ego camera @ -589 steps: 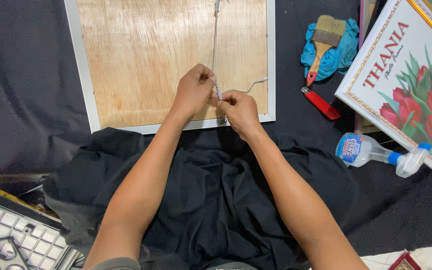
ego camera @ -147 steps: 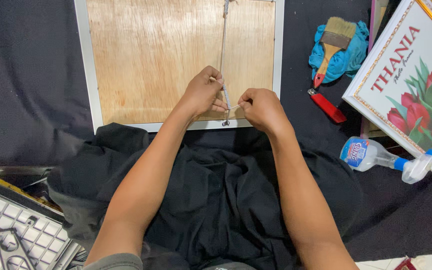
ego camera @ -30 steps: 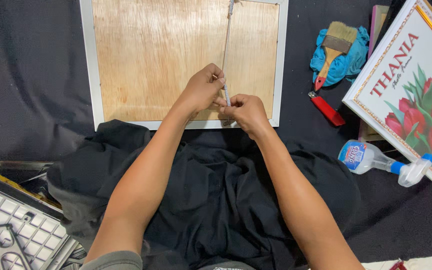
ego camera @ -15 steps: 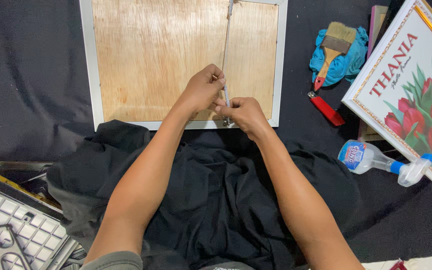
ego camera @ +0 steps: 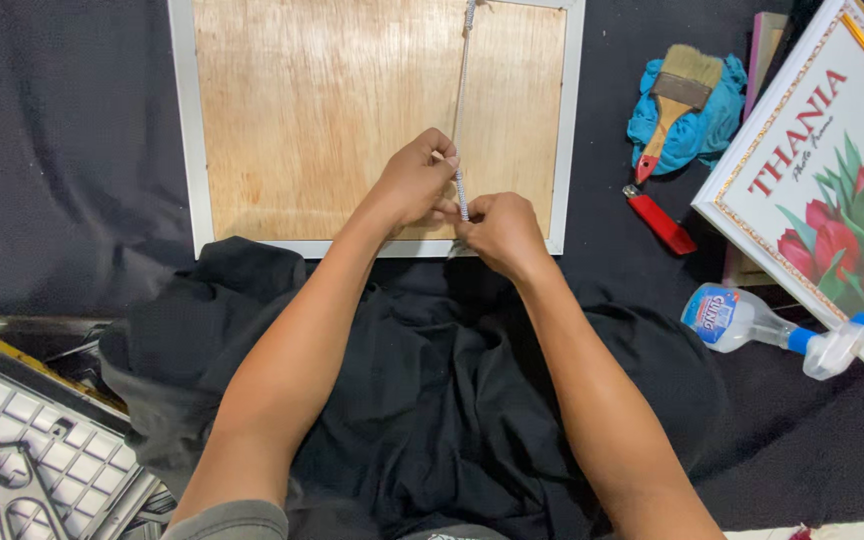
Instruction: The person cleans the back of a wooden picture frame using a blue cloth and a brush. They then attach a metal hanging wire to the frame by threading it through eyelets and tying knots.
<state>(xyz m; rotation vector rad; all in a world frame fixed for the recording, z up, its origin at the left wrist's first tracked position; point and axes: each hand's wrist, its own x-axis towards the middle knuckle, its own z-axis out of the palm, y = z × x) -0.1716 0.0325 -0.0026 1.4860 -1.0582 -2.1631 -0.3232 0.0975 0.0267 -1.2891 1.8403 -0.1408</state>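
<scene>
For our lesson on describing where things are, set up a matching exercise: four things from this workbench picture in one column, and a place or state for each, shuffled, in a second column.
Column one:
1. paintbrush
2. spray bottle
3. cord
4. lighter

Column two:
A. lying on its side below the flower picture
B. resting on a blue cloth
C. pinched between the left hand and right hand
D. lying on the dark mat between the wooden board and the flower picture

Pairs: 1-B, 2-A, 3-C, 4-D
</scene>
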